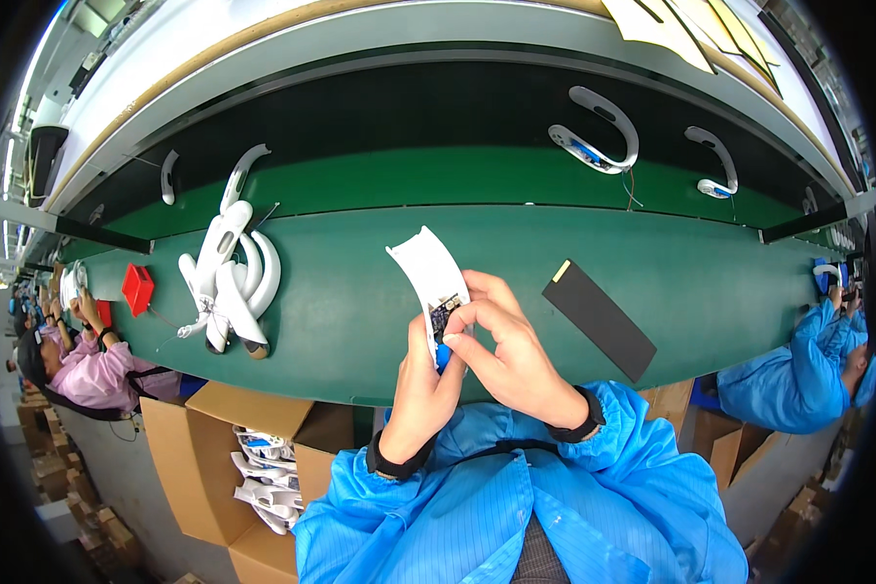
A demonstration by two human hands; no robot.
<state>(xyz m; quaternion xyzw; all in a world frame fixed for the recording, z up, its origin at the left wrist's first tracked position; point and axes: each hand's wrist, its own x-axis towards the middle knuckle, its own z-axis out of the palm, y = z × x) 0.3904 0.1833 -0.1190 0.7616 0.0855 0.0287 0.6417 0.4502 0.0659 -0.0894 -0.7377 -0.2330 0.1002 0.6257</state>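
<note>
Shell (426,265), white and curved, sits between the two hands over the near side of the green worktop (350,311), its long axis running away from the wearer with the far end leaning left. What matters most is how the right fingertips stand to the dark circuit board (445,313) in the shell's nearer half: they are right at it, just above a blue piece (444,357), and closer to it than the left fingertips. The left hand (420,380) is curled closed around the near end, thumb along the left edge, other fingers mostly hidden. The right hand (516,355) is half closed over the right edge, thumb and forefinger nearly together; whether they pinch anything cannot be told.
</note>
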